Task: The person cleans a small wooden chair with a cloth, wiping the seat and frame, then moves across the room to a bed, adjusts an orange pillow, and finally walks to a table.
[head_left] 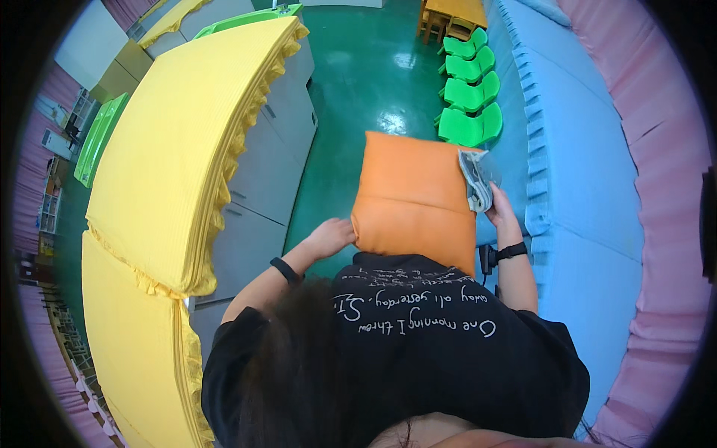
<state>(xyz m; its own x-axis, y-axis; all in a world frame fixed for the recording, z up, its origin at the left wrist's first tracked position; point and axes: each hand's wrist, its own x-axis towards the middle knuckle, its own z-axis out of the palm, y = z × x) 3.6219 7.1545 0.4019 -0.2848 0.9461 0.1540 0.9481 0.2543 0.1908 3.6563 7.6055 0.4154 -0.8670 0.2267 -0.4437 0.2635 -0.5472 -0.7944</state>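
A large orange cushion [413, 179] with a smooth, shiny cover is held up in front of my body. My left hand [334, 236] is closed on its near left side, the fingertips partly hidden by it. At the cushion's right edge, my right hand [502, 206] grips a folded grey-and-white cloth [476, 181]. The cloth lies against the cushion, and I cannot tell whether that hand also bears on the cushion itself.
Yellow-covered beds or cabinets [172, 142] with ruffled edges line the left. On the right runs a blue-covered surface [579, 149] beside a pink curtain [642, 82]. Several green chairs [470, 125] and a wooden table [459, 9] stand ahead on the green floor [358, 82].
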